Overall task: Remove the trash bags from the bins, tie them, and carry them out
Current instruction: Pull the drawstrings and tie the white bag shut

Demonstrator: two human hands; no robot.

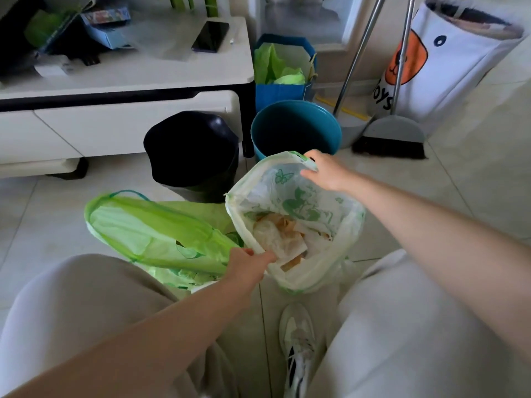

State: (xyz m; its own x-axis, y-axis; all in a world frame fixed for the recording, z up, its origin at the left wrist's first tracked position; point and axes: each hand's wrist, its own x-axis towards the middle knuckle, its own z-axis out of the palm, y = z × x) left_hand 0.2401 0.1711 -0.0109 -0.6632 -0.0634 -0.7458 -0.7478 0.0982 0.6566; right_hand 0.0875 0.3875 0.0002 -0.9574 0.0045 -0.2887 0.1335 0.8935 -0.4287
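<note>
While its rim is pinched at two opposite points, a white trash bag (296, 225) printed with green butterflies is held open above the tiled floor (459, 196), already out of its bin. The near edge of the rim, at about seven o'clock on the bag's mouth, is gripped between the thumb and curled fingers of the left hand (250, 262); the far edge, at about one o'clock, is gripped by the right hand (324, 170), whose fingers are folded over the drawstring hem. The mouth's long axis is thus stretched between the hands, from seven to one o'clock, and both stand on the hem to be drawn shut. The left hand is judged nearer to the body, the right nearer to the bins. Crumpled paper and wrappers are seen through the thin, translucent film, which sags under the load.

A second, bright green bag (149, 234) is laid on the floor at nine o'clock from the white one, just beside it, its mouth still untied. An emptied teal bin (296, 127) is seen at twelve o'clock, and a bin lined in black (192, 150) at eleven o'clock. Tying is judged the step in hand: the two pinched points would need to be brought together across the opening.
</note>
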